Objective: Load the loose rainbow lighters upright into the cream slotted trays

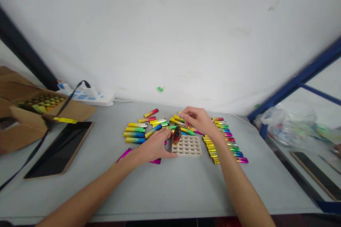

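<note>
A white tray with rows of round holes lies on the table in front of me. Small dark red lighters stand upright at its far left corner. My left hand spans the tray's left side, thumb at the near corner and fingers by the red lighters, gripping it. Above the loose lighters behind the tray is my right hand, its fingers bent and pinched together. What is between those fingertips I cannot make out. Rows of shiny multicoloured lighters lie left and right of the tray.
At the left stand an open cardboard box full of lighters and a white power strip. A dark tablet lies in front, with a black strap beside it. Plastic bags sit beyond the blue frame at right.
</note>
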`<move>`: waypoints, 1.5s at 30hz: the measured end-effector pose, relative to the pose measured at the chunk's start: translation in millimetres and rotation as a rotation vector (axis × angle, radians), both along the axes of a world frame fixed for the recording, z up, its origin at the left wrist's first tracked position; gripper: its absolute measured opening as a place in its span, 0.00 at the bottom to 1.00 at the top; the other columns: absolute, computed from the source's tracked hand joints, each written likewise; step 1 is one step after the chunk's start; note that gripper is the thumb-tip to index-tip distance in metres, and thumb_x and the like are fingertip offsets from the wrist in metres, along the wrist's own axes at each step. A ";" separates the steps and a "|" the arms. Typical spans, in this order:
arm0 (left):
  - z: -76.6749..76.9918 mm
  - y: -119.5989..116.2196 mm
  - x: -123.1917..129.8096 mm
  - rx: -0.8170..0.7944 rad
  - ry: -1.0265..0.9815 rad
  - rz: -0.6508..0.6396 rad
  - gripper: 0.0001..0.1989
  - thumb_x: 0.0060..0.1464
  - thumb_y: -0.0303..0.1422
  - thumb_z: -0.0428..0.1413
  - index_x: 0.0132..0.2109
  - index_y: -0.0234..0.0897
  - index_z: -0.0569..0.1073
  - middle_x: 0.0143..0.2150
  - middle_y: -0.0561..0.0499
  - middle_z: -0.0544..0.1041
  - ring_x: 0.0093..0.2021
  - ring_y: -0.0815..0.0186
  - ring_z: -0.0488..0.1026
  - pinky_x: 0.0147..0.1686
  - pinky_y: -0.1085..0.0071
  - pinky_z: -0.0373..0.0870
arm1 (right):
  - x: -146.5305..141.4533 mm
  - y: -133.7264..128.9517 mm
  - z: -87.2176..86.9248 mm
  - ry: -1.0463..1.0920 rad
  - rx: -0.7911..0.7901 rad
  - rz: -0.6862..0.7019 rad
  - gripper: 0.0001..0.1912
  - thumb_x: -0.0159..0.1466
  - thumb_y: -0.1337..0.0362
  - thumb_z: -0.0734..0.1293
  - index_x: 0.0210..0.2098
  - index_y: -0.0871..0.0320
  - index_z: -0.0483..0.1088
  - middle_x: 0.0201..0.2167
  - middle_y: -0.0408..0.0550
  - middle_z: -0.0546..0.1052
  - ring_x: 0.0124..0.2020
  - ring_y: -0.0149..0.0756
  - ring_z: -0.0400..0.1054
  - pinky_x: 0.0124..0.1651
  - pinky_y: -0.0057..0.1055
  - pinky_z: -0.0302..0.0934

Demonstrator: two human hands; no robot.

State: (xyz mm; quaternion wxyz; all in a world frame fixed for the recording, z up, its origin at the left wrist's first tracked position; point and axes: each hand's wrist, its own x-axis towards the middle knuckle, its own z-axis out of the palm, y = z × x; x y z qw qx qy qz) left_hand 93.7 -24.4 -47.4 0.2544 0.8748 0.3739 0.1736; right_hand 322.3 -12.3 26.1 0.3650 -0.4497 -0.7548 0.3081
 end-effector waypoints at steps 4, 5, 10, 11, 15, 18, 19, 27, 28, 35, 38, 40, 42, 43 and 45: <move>-1.3 0.1 0.3 0.012 -0.013 -0.004 0.26 0.45 0.47 0.72 0.43 0.39 0.70 0.46 0.44 0.78 0.47 0.49 0.76 0.48 0.59 0.71 | -42.8 77.9 -6.2 -0.218 0.107 0.212 0.09 0.69 0.60 0.72 0.45 0.57 0.81 0.39 0.49 0.84 0.39 0.38 0.77 0.46 0.33 0.67; -0.7 -0.3 0.3 0.011 -0.006 -0.001 0.26 0.45 0.48 0.72 0.42 0.39 0.69 0.45 0.45 0.78 0.47 0.50 0.75 0.48 0.59 0.71 | -56.8 95.6 -9.8 -0.290 0.130 0.229 0.09 0.67 0.63 0.74 0.45 0.58 0.82 0.41 0.51 0.84 0.42 0.40 0.77 0.51 0.36 0.67; 3.6 -2.8 0.1 -0.036 -0.007 0.014 0.28 0.41 0.46 0.74 0.38 0.41 0.66 0.43 0.47 0.76 0.44 0.52 0.74 0.44 0.61 0.69 | -109.7 143.4 -27.3 -0.587 0.086 0.323 0.09 0.57 0.71 0.80 0.37 0.60 0.82 0.41 0.54 0.83 0.45 0.43 0.75 0.52 0.35 0.66; 4.0 -3.3 0.0 -0.042 -0.015 0.016 0.28 0.41 0.46 0.75 0.38 0.41 0.66 0.43 0.47 0.76 0.44 0.52 0.74 0.44 0.61 0.69 | -113.9 146.0 -29.6 -0.604 0.069 0.332 0.08 0.55 0.71 0.81 0.32 0.61 0.80 0.37 0.53 0.83 0.41 0.42 0.75 0.49 0.34 0.66; 2.9 -4.4 -0.5 -0.040 -0.024 0.033 0.28 0.41 0.45 0.75 0.38 0.42 0.66 0.43 0.48 0.76 0.44 0.52 0.74 0.44 0.60 0.70 | -111.3 147.2 -30.5 -0.584 0.046 0.302 0.09 0.58 0.68 0.80 0.28 0.60 0.77 0.29 0.49 0.81 0.32 0.38 0.72 0.38 0.31 0.63; 0.6 -3.7 -1.0 -0.036 -0.022 0.024 0.28 0.42 0.44 0.75 0.39 0.42 0.66 0.45 0.47 0.76 0.45 0.51 0.74 0.45 0.60 0.72 | -91.5 141.6 -21.0 -0.519 0.046 0.249 0.06 0.67 0.64 0.74 0.39 0.60 0.77 0.32 0.47 0.82 0.31 0.35 0.72 0.36 0.29 0.62; 0.2 -3.3 -1.1 -0.036 -0.025 0.017 0.27 0.42 0.44 0.75 0.39 0.42 0.66 0.45 0.47 0.76 0.46 0.51 0.75 0.46 0.59 0.72 | -81.7 137.3 -16.6 -0.470 0.055 0.219 0.07 0.69 0.62 0.73 0.42 0.60 0.76 0.32 0.47 0.81 0.31 0.34 0.72 0.36 0.28 0.61; 6.8 -0.5 -0.7 -0.015 -0.028 0.002 0.23 0.45 0.43 0.71 0.37 0.42 0.65 0.43 0.48 0.77 0.44 0.53 0.74 0.45 0.60 0.72 | 14.6 44.1 2.8 0.094 0.139 -0.063 0.17 0.67 0.52 0.71 0.50 0.55 0.73 0.26 0.35 0.71 0.28 0.31 0.63 0.34 0.27 0.56; 7.8 -0.3 -0.6 -0.004 -0.025 0.002 0.23 0.45 0.44 0.70 0.37 0.42 0.65 0.43 0.48 0.77 0.44 0.53 0.74 0.45 0.60 0.72 | 23.1 30.0 1.3 0.137 0.112 -0.096 0.19 0.67 0.51 0.71 0.51 0.54 0.72 0.25 0.35 0.70 0.27 0.31 0.62 0.33 0.27 0.55; 12.0 -1.7 0.8 0.021 -0.013 0.040 0.22 0.45 0.46 0.69 0.36 0.42 0.66 0.39 0.50 0.75 0.38 0.55 0.74 0.40 0.63 0.71 | 45.3 -15.9 -31.9 0.474 -0.030 -0.313 0.22 0.61 0.48 0.77 0.46 0.52 0.71 0.25 0.34 0.69 0.21 0.28 0.56 0.24 0.26 0.50; 12.5 -1.9 1.4 0.049 -0.012 0.042 0.21 0.45 0.46 0.68 0.36 0.42 0.66 0.39 0.49 0.75 0.39 0.55 0.73 0.40 0.63 0.71 | 40.1 -13.4 -45.3 0.551 -0.067 -0.330 0.21 0.61 0.46 0.76 0.41 0.55 0.75 0.28 0.39 0.74 0.21 0.27 0.59 0.25 0.27 0.55; 12.5 -1.6 1.5 0.043 -0.011 0.039 0.22 0.45 0.46 0.68 0.36 0.42 0.66 0.40 0.49 0.76 0.39 0.55 0.74 0.41 0.63 0.71 | 34.1 -13.1 -49.7 0.549 -0.078 -0.315 0.20 0.61 0.46 0.76 0.39 0.57 0.78 0.30 0.42 0.77 0.25 0.30 0.65 0.30 0.28 0.62; 11.7 -1.3 1.5 0.024 -0.001 0.041 0.22 0.46 0.47 0.68 0.37 0.42 0.66 0.40 0.49 0.75 0.39 0.55 0.74 0.41 0.63 0.71 | 27.8 -16.0 -51.4 0.583 -0.093 -0.298 0.20 0.62 0.46 0.76 0.38 0.57 0.80 0.33 0.45 0.80 0.33 0.34 0.71 0.39 0.30 0.68; 11.0 -1.1 1.5 0.013 0.006 0.041 0.22 0.47 0.47 0.68 0.37 0.42 0.66 0.40 0.49 0.75 0.39 0.55 0.74 0.41 0.63 0.71 | 24.9 -18.4 -51.6 0.613 -0.110 -0.278 0.21 0.62 0.45 0.76 0.38 0.57 0.80 0.35 0.46 0.80 0.37 0.36 0.73 0.44 0.32 0.69; 9.1 -0.7 1.5 -0.001 0.014 0.039 0.22 0.47 0.47 0.68 0.39 0.41 0.66 0.41 0.48 0.76 0.41 0.54 0.74 0.43 0.62 0.71 | 19.9 -24.3 -52.1 0.686 -0.169 -0.207 0.23 0.64 0.42 0.74 0.37 0.56 0.79 0.38 0.47 0.81 0.41 0.38 0.75 0.47 0.34 0.71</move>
